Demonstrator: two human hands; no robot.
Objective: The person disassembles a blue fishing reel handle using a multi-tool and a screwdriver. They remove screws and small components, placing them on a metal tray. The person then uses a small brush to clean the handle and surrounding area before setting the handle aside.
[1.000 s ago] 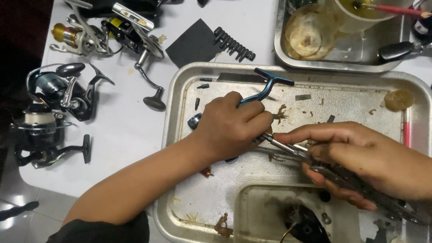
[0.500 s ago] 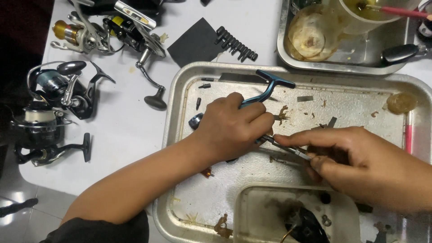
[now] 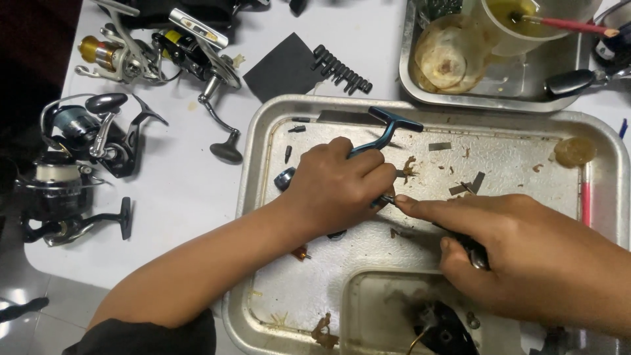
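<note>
Your left hand (image 3: pixel 338 187) is wrapped tight around a reel part with a blue handle (image 3: pixel 388 131), pressing it down on the dirty metal tray (image 3: pixel 526 125). Your right hand (image 3: pixel 526 256) squeezes a thin metal tool (image 3: pixel 468 246), its tip touching the part between your hands.

Pretty bright in here, flat light from overhead, and the white table (image 3: pixel 177 190) nearly blows out. The steel tray (image 3: pixel 263 131) picks up soft glare along its rim, no hard hotspots. Shadows are short and mushy under the left hand (image 3: pixel 338 187) and right hand (image 3: pixel 532 256). Focus is decent mid-frame, the right hand looks a bit smeared, and the left edge falls off dark.
</note>
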